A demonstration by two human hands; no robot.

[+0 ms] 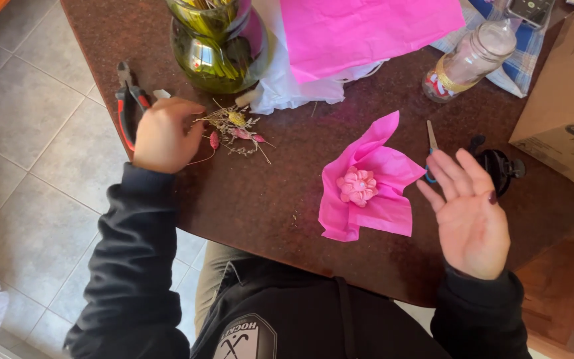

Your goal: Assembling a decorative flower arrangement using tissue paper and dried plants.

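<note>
Left hand (162, 135) is curled loosely over dried sprigs (234, 129), grip unclear; right hand (468, 211) is held open, empty, right of the crumpled pink tissue flower (367, 186).

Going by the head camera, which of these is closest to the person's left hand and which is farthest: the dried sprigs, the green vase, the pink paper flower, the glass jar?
From the left hand:
1. Dried sprigs, at its fingertips.
2. Green vase, just behind it.
3. Pink paper flower, mid-table, toward the right hand.
4. Glass jar, far right corner.
</note>
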